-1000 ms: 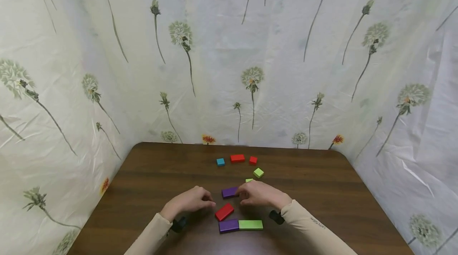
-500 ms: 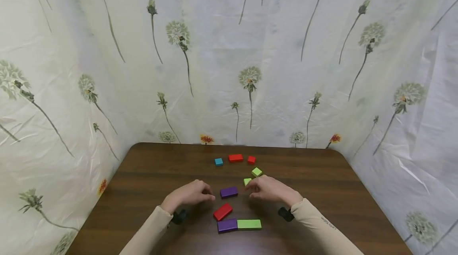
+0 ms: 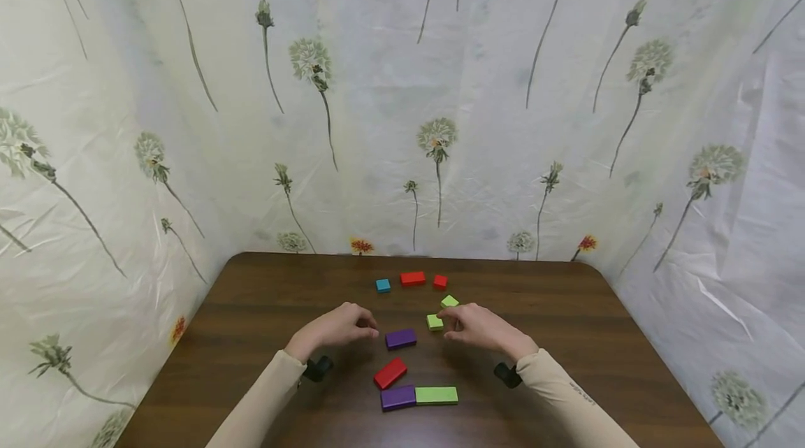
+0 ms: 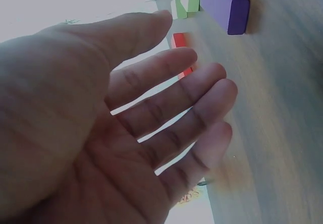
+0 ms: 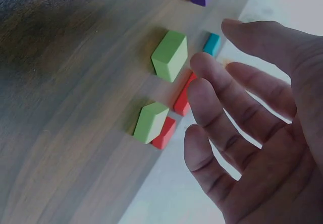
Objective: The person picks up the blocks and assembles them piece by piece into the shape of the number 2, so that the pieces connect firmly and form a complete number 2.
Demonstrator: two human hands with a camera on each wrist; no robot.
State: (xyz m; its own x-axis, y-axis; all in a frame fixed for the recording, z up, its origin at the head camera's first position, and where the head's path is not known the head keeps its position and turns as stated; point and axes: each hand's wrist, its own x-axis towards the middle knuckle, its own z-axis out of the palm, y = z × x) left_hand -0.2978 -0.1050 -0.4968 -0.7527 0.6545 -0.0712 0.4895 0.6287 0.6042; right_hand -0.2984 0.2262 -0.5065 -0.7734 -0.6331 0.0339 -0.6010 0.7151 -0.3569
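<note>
My left hand point(image 3: 336, 329) hovers over the table left of a purple block point(image 3: 400, 340), fingers loosely bent with nothing between them. In the left wrist view its palm shows bare. My right hand point(image 3: 481, 328) is over the table beside a small green block point(image 3: 434, 323), its index fingertip overlapping that block in the head view. The right wrist view shows its fingers point(image 5: 207, 100) apart and holding nothing. Another small green block point(image 3: 449, 301) lies just behind. Nearer me, a tilted red block point(image 3: 390, 373) lies close behind a purple block point(image 3: 398, 398) that sits end to end with a long green block point(image 3: 437, 395).
Toward the back of the brown wooden table point(image 3: 283, 287) lie a small blue block point(image 3: 383, 286), a longer red block point(image 3: 412, 279) and a small red block point(image 3: 440, 282). A floral curtain point(image 3: 377, 119) hangs behind the table and along both sides.
The right hand has let go of the rear purple block and moved right, toward the small green blocks. My left hand has shifted slightly away from me, still holding nothing.
</note>
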